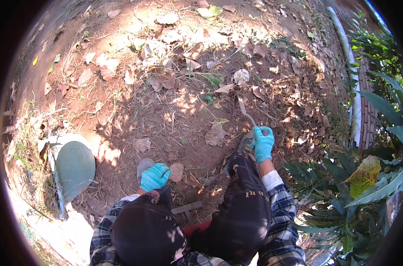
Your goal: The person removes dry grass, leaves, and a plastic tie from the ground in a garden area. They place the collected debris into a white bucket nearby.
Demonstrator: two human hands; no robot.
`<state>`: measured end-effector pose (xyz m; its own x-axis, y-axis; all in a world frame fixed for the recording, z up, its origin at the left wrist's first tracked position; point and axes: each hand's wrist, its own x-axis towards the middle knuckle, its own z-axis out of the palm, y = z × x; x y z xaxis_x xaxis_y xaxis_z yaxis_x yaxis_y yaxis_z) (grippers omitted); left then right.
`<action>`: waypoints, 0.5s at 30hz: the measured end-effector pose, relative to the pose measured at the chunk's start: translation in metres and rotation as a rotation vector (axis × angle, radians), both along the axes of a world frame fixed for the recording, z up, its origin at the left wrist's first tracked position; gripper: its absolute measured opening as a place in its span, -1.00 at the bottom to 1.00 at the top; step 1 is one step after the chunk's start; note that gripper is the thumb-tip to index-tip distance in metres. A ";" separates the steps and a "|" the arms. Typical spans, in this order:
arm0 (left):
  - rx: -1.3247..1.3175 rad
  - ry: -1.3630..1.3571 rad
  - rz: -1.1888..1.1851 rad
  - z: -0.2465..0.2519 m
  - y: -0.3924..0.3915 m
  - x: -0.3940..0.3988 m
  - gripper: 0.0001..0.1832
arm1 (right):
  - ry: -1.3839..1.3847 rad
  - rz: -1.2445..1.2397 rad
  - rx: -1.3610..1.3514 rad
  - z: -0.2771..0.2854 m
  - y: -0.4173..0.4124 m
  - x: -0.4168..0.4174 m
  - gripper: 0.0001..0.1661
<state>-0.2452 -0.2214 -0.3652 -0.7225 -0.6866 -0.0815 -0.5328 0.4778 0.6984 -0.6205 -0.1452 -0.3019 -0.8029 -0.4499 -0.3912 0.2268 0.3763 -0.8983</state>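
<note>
My right hand (263,143), in a turquoise glove, grips a narrow hand tool (246,111) with a bent shaft. Its flattened far end reaches the soil and dry leaves ahead of my right shoe (246,143). My left hand (155,177) wears a matching glove and rests by my left knee, just behind the toe of my left shoe (144,165). Its fingers are curled, and whether anything is inside them is hidden. Close to its fingertips lies a brown dry leaf (176,172). Bare brown soil (181,133) with straw and scattered leaves spreads before me.
A flat, rounded grey-green object (75,169) stands at the left. Leafy plants (341,186) crowd the right side, near a long white pipe (349,63) and brickwork (368,109). Between my legs are a T-shaped bar (187,207) and something red (199,227).
</note>
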 end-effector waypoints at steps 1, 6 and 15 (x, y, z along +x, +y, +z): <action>0.025 -0.003 0.013 0.000 0.000 0.000 -0.86 | 0.216 0.060 0.138 0.003 0.010 0.008 -0.84; 0.023 -0.077 -0.026 -0.002 -0.001 0.000 -0.83 | 0.695 0.314 0.418 -0.010 0.031 0.019 -0.78; 0.002 -0.083 -0.030 -0.003 0.002 -0.001 -0.80 | -0.437 -0.134 0.055 0.002 0.007 0.001 -0.89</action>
